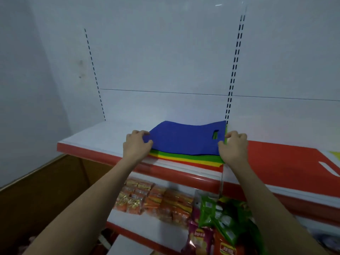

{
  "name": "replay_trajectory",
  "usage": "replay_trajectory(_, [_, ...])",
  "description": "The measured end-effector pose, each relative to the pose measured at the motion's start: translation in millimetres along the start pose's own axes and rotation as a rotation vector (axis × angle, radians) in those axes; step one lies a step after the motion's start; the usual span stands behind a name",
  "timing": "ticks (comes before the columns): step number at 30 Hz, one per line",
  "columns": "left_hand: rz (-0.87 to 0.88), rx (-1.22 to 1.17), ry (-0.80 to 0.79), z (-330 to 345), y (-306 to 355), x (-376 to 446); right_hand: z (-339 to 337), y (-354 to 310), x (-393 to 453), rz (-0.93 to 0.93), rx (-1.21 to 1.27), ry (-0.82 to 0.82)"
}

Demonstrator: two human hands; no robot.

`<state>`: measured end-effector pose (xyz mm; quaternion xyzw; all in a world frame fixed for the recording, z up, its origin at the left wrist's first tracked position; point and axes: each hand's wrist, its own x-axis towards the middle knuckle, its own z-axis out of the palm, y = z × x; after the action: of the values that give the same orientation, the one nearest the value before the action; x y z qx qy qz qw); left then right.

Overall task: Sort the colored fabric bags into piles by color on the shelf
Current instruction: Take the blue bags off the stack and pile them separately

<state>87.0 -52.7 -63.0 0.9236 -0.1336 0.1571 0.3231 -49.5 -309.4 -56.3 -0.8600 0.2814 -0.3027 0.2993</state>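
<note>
Both hands grip the blue bag (184, 138) atop a stack at the shelf's (103, 135) front edge. The left hand (137, 144) pinches its left edge, the right hand (233, 146) its right edge. A red bag (287, 162) lies flat to the right.

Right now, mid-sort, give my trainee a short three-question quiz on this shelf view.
1. True or false: the blue bag lies on top of the stack.
2. Which colour shows directly under the blue at the stack's front edge? A) yellow B) green C) red
3. Fill in: the left hand holds the blue bag's ____ edge, while the right hand holds the stack's opposite side.

Key
1. True.
2. B: the green bag shows first, then the yellow bag.
3. Left. A red bag lies alone on the top shelf to the right.
</note>
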Motion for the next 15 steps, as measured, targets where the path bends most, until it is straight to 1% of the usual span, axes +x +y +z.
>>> replay_trajectory(2, [0.018,-0.008,-0.032,10,-5,17,8,7,2,-0.004,0.040,-0.010])
replay_trajectory(5, [0.040,-0.097,-0.064,26,-12,33,11,6,5,0.020,0.062,0.006])
replay_trajectory(11, [0.059,-0.216,-0.002,47,-27,35,15,-7,-3,0.084,0.010,0.057])
replay_trajectory(15, [0.053,-0.329,-0.012,50,-36,39,21,-1,-8,0.106,0.090,0.133])
